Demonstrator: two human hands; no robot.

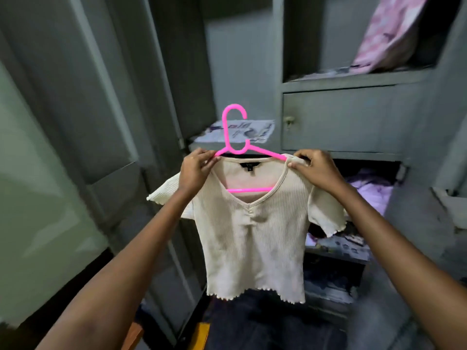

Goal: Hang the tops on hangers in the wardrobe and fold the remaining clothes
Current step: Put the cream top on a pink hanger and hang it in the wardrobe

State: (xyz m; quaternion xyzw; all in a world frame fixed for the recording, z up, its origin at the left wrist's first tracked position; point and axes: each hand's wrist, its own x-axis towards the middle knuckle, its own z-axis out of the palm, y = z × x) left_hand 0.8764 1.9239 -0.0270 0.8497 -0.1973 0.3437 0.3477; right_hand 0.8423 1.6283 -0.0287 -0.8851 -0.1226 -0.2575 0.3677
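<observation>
A cream ribbed short-sleeved top hangs on a bright pink plastic hanger, held up in front of an open grey wardrobe. My left hand pinches the top's left shoulder against the hanger arm. My right hand grips the right shoulder over the other hanger arm. The hanger's hook points up, free of any rail. Its lower bar shows through the V-neck.
The grey wardrobe door stands open on the left. A shelf behind the hanger carries newspaper. A pink patterned cloth sits in the upper right compartment. Lilac and dark clothes fill the lower right shelves.
</observation>
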